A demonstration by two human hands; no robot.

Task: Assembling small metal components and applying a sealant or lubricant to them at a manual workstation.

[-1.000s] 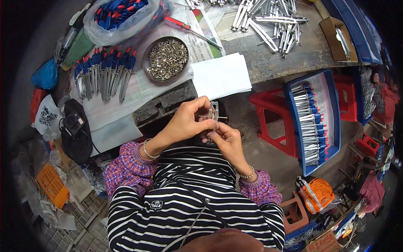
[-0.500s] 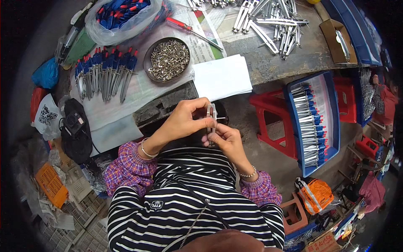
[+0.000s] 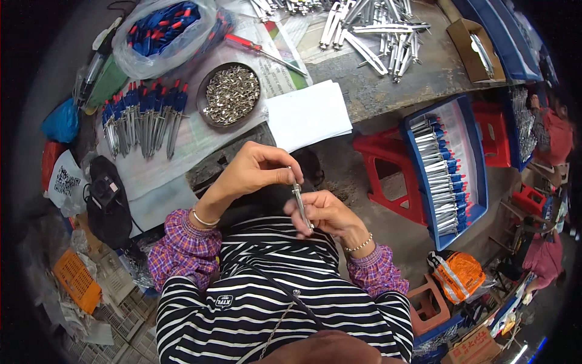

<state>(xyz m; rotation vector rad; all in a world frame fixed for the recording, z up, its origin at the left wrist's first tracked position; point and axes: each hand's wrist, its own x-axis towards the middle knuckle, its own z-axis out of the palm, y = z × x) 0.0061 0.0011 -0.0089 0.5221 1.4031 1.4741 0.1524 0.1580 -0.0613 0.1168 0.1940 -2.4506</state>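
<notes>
Above my lap, my left hand [image 3: 259, 170] pinches the upper end of a slim silver metal piece [image 3: 298, 195] between thumb and fingers. The piece hangs tilted, its lower end toward my body. My right hand [image 3: 330, 213] is curled around its lower part; some of those fingers are blurred. Closest on the table are a stack of white paper sheets [image 3: 309, 116] and a dark round bowl [image 3: 202, 109] of small metal fasteners [image 3: 231, 96]. Further left lies a row of silver pieces with blue, red-tipped ends [image 3: 143, 115].
A clear plastic bag [image 3: 124, 54] holds blue and red parts. A red-handled screwdriver [image 3: 260, 50] lies beside loose silver metal pieces [image 3: 388, 33]. Right of me, a blue tray [image 3: 451, 239] of blue-ended pieces rests by a red stool [image 3: 388, 151]. People sit at far right.
The metal piece has turned from wide to edge-on and tilted. My right hand has moved down along it, while my left hand has shifted slightly left.
</notes>
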